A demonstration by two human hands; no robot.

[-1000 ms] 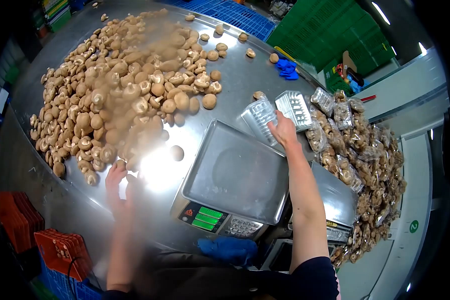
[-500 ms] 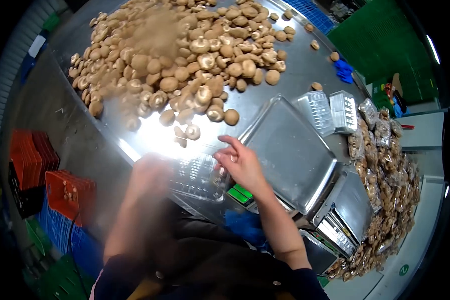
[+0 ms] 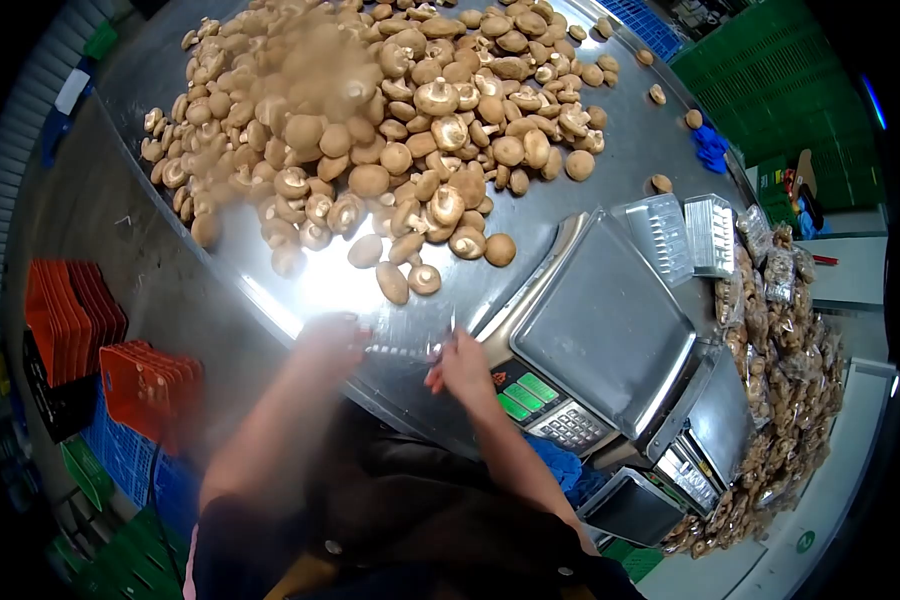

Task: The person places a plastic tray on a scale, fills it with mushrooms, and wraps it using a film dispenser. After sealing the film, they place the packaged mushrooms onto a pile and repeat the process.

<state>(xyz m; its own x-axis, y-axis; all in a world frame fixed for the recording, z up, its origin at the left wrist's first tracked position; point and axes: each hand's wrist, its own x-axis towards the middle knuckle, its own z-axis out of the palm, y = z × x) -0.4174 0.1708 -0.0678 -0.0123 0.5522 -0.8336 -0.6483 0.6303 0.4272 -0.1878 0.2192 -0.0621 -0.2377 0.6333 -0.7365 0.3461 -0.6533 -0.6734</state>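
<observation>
Between my two hands a clear plastic tray (image 3: 400, 350) is tipped up near the table's front edge, seen nearly edge-on. My right hand (image 3: 463, 366) is closed on its right end, beside the scale. At its left end is my left hand (image 3: 327, 347), blurred, with its fingertips bent in at the tray. Beyond the hands spreads a big heap of brown mushrooms (image 3: 395, 157). Two loose ones, a cap lying on its side (image 3: 392, 284) and one with its stem up (image 3: 424, 279), lie closest to the tray.
To the right stands a scale (image 3: 610, 315) with a green display. Behind it are stacked clear trays (image 3: 708, 235) and a blue glove (image 3: 710, 148). Packed mushroom bags (image 3: 785, 400) pile up at far right. Orange crates (image 3: 150, 385) stand on the floor at left.
The clear tray, flat on the table before, is now tipped up between my hands. My right hand has closed on it. The view has shifted, showing more of the scale's keypad.
</observation>
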